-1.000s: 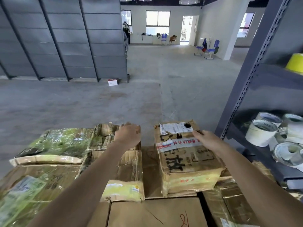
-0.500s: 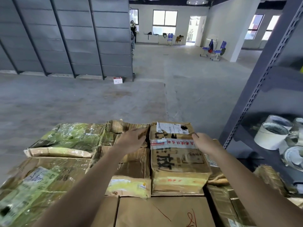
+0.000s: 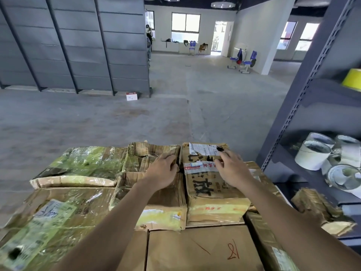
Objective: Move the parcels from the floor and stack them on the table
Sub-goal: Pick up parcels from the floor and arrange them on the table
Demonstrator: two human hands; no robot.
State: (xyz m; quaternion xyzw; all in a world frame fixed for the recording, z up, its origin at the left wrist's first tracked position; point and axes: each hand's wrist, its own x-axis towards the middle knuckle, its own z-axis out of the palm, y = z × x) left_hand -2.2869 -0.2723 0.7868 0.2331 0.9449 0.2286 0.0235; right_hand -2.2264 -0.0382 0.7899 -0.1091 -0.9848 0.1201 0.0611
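The step in hand looks like settling a parcel just placed on the stack. The labelled box point(image 3: 213, 194) sits in the top layer at the far right edge of the pile, square against a torn box point(image 3: 170, 200) on its left, with a green-wrapped parcel point(image 3: 82, 163) further left. The table itself is hidden under the cartons. The right hand point(image 3: 232, 171) lies flat on the labelled box's lid, fingers spread and straight, pressing rather than gripping. The left hand point(image 3: 162, 171) rests on the torn box, its fingertips dipping into the seam between the two cartons; whether they hook an edge or only push cannot be told. The box seems level and well supported, so the placement is probably done or nearly so. The next move likely calls for lifting both hands clear without dragging the box, then turning to the floor point(image 3: 97, 124) for another parcel. Only one small white box point(image 3: 131, 96) shows there, far off by the grey partition; any other parcels lie outside the view. The shelf point(image 3: 312, 106) with tape rolls point(image 3: 312, 155) stands close on the right, so the right arm should draw back with care.
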